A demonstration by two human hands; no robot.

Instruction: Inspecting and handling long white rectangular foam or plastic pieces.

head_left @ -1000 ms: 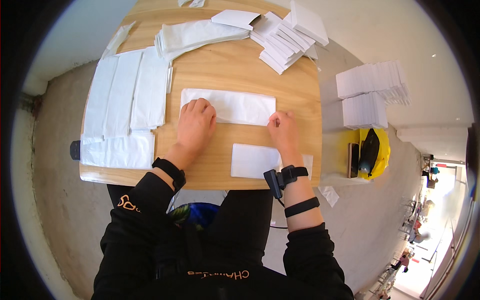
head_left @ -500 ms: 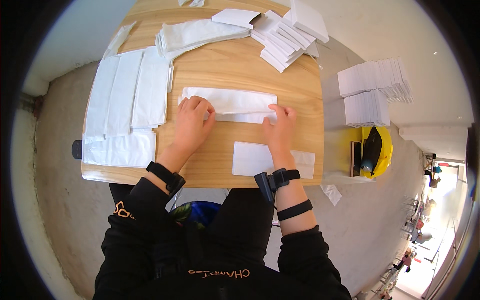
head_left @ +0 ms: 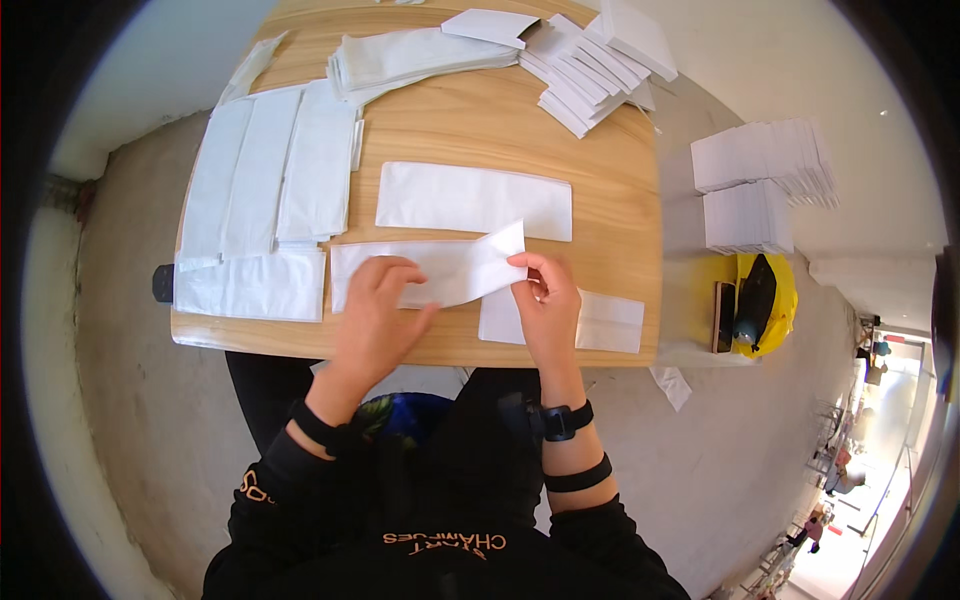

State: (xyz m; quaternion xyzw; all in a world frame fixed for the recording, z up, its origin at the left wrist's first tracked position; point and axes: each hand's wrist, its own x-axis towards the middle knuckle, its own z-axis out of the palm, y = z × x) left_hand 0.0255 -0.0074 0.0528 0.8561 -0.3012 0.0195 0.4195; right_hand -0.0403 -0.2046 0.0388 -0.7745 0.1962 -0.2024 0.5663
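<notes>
A long, thin white folded sheet (head_left: 440, 275) lies along the table in front of me, its right end lifted and tilted up. My right hand (head_left: 550, 305) pinches that raised end between thumb and fingers. Over the sheet's left part is my left hand (head_left: 375, 310), fingers bent and thumb apart, gripping nothing. Just beyond lies another long white piece (head_left: 475, 200), flat on the wood. A flat white strip (head_left: 610, 322) near the front edge is partly covered by my right hand and the raised sheet.
White flat sheets lie side by side on the table's left (head_left: 262, 170), above a shorter stack (head_left: 250, 285). Another pile (head_left: 425, 58) is at the back, beside white flat cartons (head_left: 590, 75). Right of the table stand more white stacks (head_left: 750, 215) and a yellow bag (head_left: 780, 310).
The upper white sheet has come toward me, off the piece beneath it, which now shows whole. My right hand has lifted its right end; my left hand has moved nearer and opened.
</notes>
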